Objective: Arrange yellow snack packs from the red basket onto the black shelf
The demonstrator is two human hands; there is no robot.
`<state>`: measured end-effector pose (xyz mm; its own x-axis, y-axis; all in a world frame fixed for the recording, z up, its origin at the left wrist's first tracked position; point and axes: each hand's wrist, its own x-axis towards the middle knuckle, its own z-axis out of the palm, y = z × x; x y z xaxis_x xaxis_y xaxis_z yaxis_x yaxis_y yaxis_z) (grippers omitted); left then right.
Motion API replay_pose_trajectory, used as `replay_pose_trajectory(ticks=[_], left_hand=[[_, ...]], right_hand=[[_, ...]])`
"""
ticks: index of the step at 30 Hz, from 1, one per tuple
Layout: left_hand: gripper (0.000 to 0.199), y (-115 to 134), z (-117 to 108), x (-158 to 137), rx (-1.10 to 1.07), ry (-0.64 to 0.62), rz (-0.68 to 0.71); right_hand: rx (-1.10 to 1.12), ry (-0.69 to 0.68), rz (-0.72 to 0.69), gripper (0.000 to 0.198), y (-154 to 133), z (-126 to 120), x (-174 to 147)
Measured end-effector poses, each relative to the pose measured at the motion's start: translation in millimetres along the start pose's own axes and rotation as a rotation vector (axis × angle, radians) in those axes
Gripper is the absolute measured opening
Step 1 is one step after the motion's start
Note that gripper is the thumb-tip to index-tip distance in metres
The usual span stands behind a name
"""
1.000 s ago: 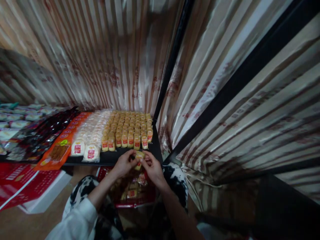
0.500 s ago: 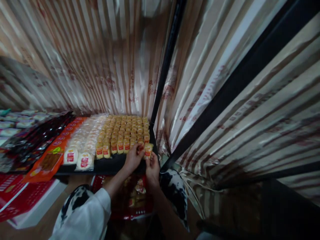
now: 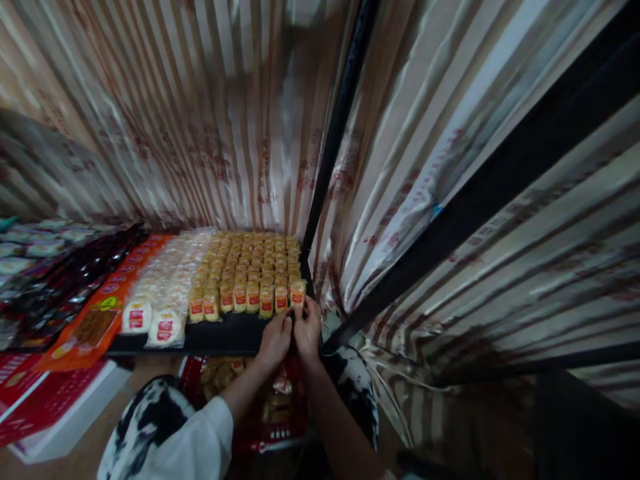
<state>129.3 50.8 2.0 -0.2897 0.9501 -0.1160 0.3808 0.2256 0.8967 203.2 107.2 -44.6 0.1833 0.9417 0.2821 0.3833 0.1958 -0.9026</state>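
My right hand grips a small packaged snack cake, yellowish with a red label, at the right front end of the rows. Its fingers cover the pack's lower part. My left hand is closed just beside it, at the shelf's front edge; whatever its fingers may hold is hidden. Matching packs stand upright in tight rows behind and left of my hands, on a black shelf.
Left along the shelf lie round white packs, an orange bag and dark shiny packets. Below is an open red bag with more packs, and a red-and-white box. A black post and striped curtain stand behind.
The snack cake in my right hand has moved from in front of the rows to their right front end. My left hand has come down and towards the shelf's front edge.
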Motion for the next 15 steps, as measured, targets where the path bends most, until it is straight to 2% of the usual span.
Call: replay_pose_trajectory(ticks=[5, 15], left_hand=[[0.041, -2.4, -4.6, 0.7, -0.013, 0.018, -0.016], [0.037, -10.8, -10.1, -0.4, 0.065, 0.095, 0.054]], right_hand=[[-0.186, -0.049, -0.018, 0.043, -5.5, 3.1, -3.2], [-0.299, -0.038, -0.124, 0.049, -9.6, 7.7, -7.6]])
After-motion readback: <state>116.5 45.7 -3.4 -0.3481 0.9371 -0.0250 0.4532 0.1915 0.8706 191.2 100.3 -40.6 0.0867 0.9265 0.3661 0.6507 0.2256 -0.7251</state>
